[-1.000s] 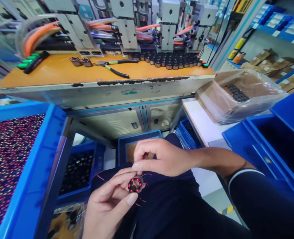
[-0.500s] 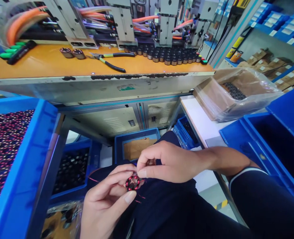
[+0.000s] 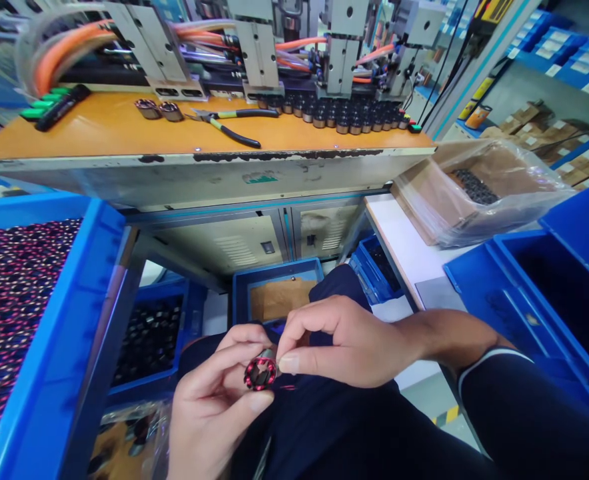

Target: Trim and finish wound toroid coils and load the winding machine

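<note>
We hold a small round wound coil (image 3: 260,373) with red wire over our lap. Our left hand (image 3: 209,413) is curled around it, thumb under and fingers on top. Our right hand (image 3: 344,343) is pinched nearly shut at the coil's right edge, maybe on a thin wire end, but it is too small to be sure. A blue bin (image 3: 49,347) full of coils sits to our left. Since a moment ago the coil has tipped and our right fingertips have come closer to it.
</note>
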Tool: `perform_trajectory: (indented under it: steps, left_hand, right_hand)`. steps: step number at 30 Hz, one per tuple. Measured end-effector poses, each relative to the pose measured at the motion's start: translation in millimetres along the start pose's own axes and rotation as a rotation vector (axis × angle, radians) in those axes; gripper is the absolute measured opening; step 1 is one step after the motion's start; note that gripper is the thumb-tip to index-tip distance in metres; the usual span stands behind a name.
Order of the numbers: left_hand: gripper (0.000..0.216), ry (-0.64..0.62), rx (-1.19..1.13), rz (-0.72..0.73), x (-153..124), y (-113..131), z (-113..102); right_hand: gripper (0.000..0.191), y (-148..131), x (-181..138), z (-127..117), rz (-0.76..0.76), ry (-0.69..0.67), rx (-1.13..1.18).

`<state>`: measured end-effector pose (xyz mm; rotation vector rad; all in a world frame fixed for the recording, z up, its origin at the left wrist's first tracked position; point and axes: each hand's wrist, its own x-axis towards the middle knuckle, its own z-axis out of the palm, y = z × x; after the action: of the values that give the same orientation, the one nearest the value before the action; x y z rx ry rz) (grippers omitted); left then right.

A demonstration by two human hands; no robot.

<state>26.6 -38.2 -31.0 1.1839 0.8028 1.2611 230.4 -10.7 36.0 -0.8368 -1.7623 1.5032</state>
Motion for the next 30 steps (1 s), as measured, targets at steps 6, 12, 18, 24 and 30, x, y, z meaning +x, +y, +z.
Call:
perform_trajectory:
  steps: [6,12,18,24,30]
  left_hand:
    - [0.029,-0.048,-0.017,-0.020,-2.4,4.1,1.6]
    - [0.029,-0.136,-0.186,-0.103,2.8,5.8,5.6]
    - [0.029,-0.163,-0.236,-0.211,0.1,5.3,7.6]
    - [0.028,-0.172,-0.224,-0.213,3.5,8.1,11.1]
    - [0.025,-0.123,-0.069,-0.071,7.3,9.8,12.5]
  right_hand:
    - [0.011,3.8,-4.2,-1.9,-0.140,-0.021,-0.133]
    - [0.009,4.7,3.5,-23.1,-0.711,0.020,-0.730]
    - [0.014,2.9,17.8,-26.9,-0.967,-0.065,-0.782]
    - [0.013,8.9,20.4,-25.9,-0.963,-0.026,-0.750]
    - [0.015,21.7,11.6,-12.4,-0.913,0.165,-0.604]
